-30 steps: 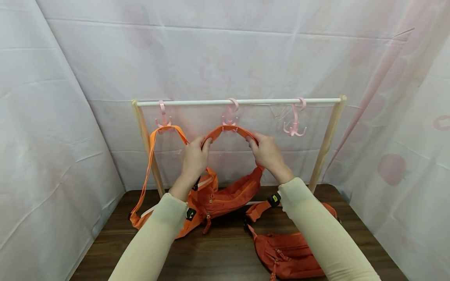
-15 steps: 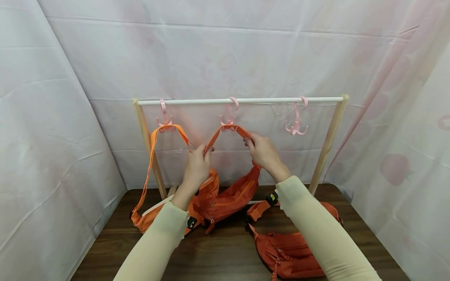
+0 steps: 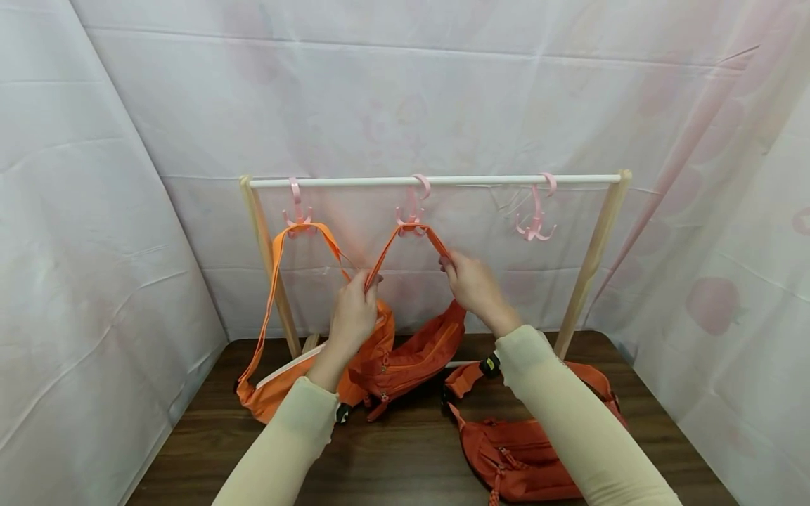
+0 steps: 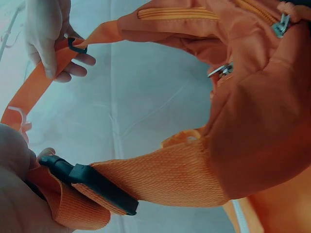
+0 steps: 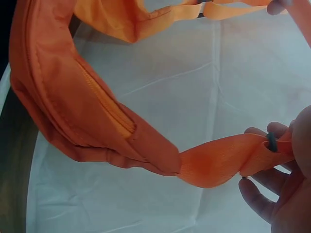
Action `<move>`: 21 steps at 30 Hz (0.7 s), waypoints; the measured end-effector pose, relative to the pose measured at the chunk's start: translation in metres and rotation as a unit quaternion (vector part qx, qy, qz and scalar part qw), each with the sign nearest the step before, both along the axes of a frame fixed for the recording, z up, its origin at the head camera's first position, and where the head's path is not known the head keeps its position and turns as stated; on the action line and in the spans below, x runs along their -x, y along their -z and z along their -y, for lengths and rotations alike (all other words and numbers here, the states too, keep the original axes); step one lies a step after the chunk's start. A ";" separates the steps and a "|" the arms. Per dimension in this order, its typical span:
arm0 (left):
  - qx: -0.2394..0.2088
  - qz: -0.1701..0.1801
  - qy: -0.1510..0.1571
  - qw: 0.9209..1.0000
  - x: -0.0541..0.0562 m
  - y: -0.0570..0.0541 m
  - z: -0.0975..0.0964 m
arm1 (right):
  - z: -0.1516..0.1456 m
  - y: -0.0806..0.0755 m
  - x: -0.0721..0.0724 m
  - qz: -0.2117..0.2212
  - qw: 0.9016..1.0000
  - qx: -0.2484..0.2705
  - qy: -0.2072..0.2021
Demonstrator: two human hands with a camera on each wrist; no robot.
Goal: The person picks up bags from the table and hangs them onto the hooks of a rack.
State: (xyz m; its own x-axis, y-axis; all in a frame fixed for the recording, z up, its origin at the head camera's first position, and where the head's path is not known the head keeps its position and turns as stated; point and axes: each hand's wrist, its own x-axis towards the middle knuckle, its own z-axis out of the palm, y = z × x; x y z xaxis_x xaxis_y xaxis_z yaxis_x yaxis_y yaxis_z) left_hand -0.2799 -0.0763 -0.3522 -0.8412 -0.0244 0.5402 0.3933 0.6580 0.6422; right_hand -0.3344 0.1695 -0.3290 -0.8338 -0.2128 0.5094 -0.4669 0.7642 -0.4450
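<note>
A dark orange waist bag (image 3: 414, 362) hangs in front of the rack, the top of its strap (image 3: 436, 241) looped over the pink middle hook (image 3: 413, 214). My left hand (image 3: 354, 309) grips the left side of that strap, close to a black buckle (image 4: 92, 182) in the left wrist view. My right hand (image 3: 474, 284) holds the strap's right side, thumb in front and fingers behind, by a small black slider (image 5: 272, 141) in the right wrist view. The lower end of the bag leans against a lighter orange bag (image 3: 278, 393), partly behind my left forearm.
The lighter bag's strap hangs on the left pink hook (image 3: 299, 218). A right pink hook (image 3: 536, 223) hangs on the white rod (image 3: 354, 182) between wooden posts (image 3: 591, 267). Another dark orange waist bag (image 3: 525, 457) lies on the brown table (image 3: 392, 464), partly under my right forearm.
Both hands have moved slightly down, pulling the strap from a round arch into a sharper peak over the middle hook. The hanging bag has shifted a little.
</note>
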 end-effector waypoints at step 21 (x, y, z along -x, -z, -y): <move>0.009 -0.026 -0.010 1.000 -0.008 0.043 0.009 | -0.007 0.034 -0.004 -0.022 0.999 0.001 -0.024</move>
State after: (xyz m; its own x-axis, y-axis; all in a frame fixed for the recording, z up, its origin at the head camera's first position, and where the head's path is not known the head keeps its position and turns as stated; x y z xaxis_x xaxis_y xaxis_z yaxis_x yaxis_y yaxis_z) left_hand -0.2720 -0.0853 -0.3957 -0.8119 -0.0301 0.5830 0.4121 0.6778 0.6089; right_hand -0.3305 0.1767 -0.3630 -0.7995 -0.2499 0.5462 -0.5216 0.7398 -0.4250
